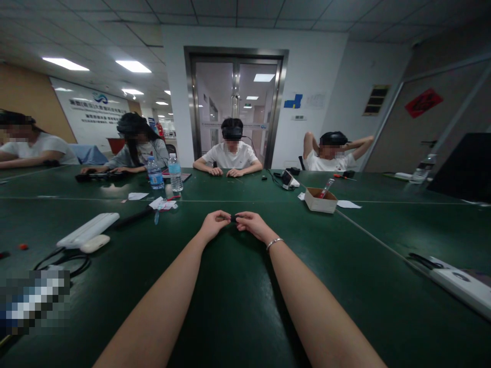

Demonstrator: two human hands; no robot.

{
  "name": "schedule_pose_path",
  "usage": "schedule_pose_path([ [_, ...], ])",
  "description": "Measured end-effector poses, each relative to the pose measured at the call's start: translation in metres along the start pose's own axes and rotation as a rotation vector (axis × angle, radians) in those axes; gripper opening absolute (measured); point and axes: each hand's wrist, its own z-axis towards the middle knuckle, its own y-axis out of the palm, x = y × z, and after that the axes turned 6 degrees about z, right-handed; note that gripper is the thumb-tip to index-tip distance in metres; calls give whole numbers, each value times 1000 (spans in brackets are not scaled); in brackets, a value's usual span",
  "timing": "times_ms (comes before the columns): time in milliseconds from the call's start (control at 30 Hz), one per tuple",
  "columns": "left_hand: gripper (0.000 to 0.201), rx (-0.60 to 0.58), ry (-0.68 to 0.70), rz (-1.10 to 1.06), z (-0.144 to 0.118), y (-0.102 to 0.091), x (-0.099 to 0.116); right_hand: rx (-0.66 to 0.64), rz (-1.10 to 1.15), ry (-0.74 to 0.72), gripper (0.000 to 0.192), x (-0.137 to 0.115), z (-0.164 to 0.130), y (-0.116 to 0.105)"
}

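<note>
A small black object [233, 219] is pinched between my two hands, just above the green table [238, 286]; its kind is too small to make out. My left hand [215, 225] grips its left end with thumb and fingertips. On the right end, my right hand [253, 225] closes in the same kind of pinch, a silver bracelet [273, 244] round its wrist. Both forearms stretch forward from the near edge.
Left of my hands lie a white power bank-like block [89, 230], cables and paper scraps [163, 204]. Two water bottles [175, 174] stand farther back. A small cardboard box [321, 201] sits to the right, a white power strip [460, 281] nearer. Several people wearing headsets sit opposite.
</note>
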Motion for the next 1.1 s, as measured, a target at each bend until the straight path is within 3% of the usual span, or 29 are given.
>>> schedule_pose_path([
  [267,32,52,-97,29,2,5,-8,35,8,-1,15,-1,-2,3],
  [533,22,51,71,109,5,1,-13,15,-39,1,9,2,1,1],
  [1100,24,35,-4,110,6,1,-14,19,-113,8,6,4,5,-1],
])
